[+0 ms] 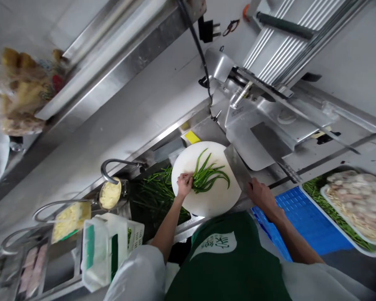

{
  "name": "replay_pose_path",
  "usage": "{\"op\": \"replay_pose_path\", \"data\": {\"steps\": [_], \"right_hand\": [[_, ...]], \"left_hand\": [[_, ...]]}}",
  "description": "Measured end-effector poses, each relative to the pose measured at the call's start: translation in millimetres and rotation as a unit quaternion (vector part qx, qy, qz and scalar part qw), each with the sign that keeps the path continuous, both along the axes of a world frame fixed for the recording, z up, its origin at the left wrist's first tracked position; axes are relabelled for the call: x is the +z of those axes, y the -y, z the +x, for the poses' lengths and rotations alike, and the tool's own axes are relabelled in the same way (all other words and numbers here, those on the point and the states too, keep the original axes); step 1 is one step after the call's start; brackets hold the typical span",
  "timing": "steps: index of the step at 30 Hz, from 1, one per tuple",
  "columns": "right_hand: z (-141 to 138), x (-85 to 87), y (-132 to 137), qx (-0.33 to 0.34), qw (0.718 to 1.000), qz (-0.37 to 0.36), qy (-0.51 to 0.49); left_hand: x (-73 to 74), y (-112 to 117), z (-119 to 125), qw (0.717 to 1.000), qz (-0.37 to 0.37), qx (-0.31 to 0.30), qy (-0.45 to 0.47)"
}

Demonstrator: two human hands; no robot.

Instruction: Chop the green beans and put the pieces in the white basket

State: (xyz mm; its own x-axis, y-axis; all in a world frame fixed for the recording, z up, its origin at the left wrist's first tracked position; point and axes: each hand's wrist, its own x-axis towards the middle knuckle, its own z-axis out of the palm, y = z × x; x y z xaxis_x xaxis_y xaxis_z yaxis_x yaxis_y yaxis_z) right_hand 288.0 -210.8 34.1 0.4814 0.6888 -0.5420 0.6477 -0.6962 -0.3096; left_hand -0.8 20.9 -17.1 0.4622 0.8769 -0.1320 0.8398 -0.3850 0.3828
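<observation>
A round white cutting board (216,200) lies on the steel counter in front of me. A bunch of long green stalks (210,175) lies across it. My left hand (184,184) is closed on the near ends of the stalks and presses them to the board. My right hand (259,193) grips the handle of a broad steel cleaver (237,166), whose blade rests at the board's right edge, a short way from the stalks' tips.
More green stalks (156,190) lie in a sink left of the board. A metal slicing machine (263,125) stands behind it. A blue crate (301,221) and a tray of pale food (357,205) sit at the right. Containers with yellow food (109,194) stand at the left.
</observation>
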Motion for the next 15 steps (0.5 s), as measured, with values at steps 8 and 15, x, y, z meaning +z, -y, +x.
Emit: {"op": "replay_pose_path", "data": {"steps": [8, 15], "right_hand": [[-5, -3.3, 3, 0.055, 0.998, 0.026, 0.016], [-8, -5.2, 2, 0.047, 0.998, 0.025, 0.028]], "left_hand": [[-37.4, 73, 8, 0.954, 0.040, 0.188, 0.230], [-31.9, 99, 27, 0.975, 0.082, 0.154, 0.136]]}}
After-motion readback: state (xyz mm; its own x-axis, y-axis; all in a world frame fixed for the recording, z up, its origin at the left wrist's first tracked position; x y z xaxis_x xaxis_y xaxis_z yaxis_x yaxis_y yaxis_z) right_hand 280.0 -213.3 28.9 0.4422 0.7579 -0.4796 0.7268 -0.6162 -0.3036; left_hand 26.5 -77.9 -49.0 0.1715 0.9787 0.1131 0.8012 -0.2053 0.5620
